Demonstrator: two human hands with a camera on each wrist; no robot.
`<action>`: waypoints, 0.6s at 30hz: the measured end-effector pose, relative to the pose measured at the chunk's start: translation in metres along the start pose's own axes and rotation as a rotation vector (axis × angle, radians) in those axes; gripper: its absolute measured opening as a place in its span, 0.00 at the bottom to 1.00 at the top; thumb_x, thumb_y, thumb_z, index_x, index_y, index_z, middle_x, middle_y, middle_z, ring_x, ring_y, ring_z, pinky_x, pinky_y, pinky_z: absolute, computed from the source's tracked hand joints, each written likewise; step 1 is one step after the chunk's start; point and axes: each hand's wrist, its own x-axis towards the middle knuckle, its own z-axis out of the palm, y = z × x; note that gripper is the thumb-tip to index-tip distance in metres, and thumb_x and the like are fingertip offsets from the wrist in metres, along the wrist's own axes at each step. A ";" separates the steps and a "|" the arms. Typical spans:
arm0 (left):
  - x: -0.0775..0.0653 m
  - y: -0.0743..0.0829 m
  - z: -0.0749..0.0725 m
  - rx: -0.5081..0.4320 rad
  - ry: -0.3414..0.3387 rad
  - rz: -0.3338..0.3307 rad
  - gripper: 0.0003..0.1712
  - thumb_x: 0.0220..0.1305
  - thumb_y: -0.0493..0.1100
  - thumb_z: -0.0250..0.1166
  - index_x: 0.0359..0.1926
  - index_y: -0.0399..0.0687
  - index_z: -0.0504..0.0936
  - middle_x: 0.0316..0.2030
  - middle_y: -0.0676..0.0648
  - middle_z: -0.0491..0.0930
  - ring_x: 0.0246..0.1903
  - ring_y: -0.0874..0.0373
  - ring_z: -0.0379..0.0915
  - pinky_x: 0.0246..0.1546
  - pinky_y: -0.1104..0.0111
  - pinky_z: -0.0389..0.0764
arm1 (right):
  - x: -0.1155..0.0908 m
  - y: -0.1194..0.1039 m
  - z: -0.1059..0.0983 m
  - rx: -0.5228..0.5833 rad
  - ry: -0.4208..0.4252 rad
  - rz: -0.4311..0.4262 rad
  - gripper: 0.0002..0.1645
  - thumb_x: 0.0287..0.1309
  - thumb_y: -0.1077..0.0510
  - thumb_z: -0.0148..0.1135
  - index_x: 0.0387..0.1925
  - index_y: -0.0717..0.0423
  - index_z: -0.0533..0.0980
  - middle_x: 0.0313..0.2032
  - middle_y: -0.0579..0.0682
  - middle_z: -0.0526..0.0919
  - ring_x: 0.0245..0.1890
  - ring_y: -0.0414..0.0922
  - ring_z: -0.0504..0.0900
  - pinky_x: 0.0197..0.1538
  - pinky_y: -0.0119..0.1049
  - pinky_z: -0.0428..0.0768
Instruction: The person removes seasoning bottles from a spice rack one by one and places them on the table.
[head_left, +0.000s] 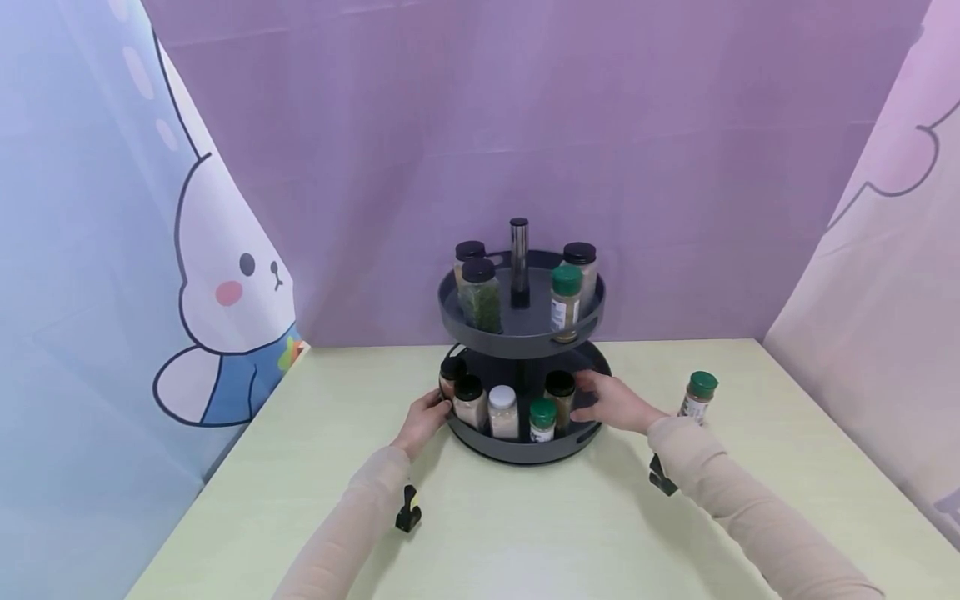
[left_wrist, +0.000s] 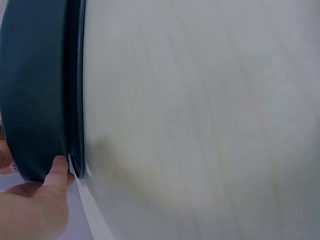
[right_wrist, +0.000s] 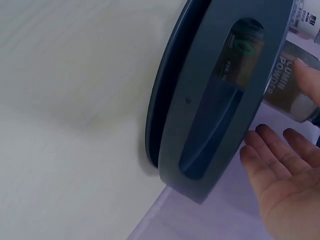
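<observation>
A dark two-tier turntable rack (head_left: 521, 346) stands on the table with spice jars on both tiers. My left hand (head_left: 422, 425) grips the lower tray (head_left: 517, 452) at its left side, fingers along the outer wall in the left wrist view. At the right of that tray, my right hand (head_left: 617, 403) is spread beside a black-capped cumin powder jar (right_wrist: 282, 75). Its thumb overlaps the jar in the right wrist view, while the other fingers stand apart near the tray's slotted wall. White-capped (head_left: 503, 413) and green-capped (head_left: 542, 422) jars sit at the tray's front.
A green-capped jar (head_left: 699, 393) stands on the table beyond my right sleeve, which partly covers it. The upper tray (head_left: 517, 343) carries several jars around a central post (head_left: 519, 262). A purple curtain (head_left: 675, 167) hangs behind the table (head_left: 525, 533).
</observation>
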 end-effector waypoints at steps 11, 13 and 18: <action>-0.002 0.001 -0.001 0.016 0.019 0.011 0.28 0.68 0.37 0.47 0.66 0.30 0.56 0.62 0.29 0.61 0.60 0.40 0.62 0.60 0.54 0.68 | 0.007 -0.001 0.016 0.031 0.012 -0.008 0.39 0.43 0.56 0.71 0.57 0.62 0.65 0.50 0.58 0.76 0.50 0.54 0.75 0.52 0.49 0.76; -0.002 0.001 0.000 0.012 0.010 0.018 0.28 0.67 0.37 0.47 0.66 0.30 0.56 0.62 0.29 0.61 0.60 0.40 0.62 0.60 0.54 0.68 | 0.007 0.000 0.017 0.039 0.021 -0.014 0.41 0.44 0.57 0.71 0.59 0.62 0.64 0.50 0.58 0.76 0.49 0.53 0.75 0.50 0.47 0.76; -0.001 0.000 0.002 0.003 0.019 0.011 0.28 0.67 0.37 0.47 0.66 0.31 0.57 0.62 0.30 0.62 0.60 0.40 0.62 0.60 0.53 0.68 | 0.010 0.001 0.020 0.073 0.017 -0.037 0.43 0.45 0.57 0.70 0.61 0.61 0.60 0.47 0.58 0.77 0.37 0.47 0.75 0.38 0.38 0.77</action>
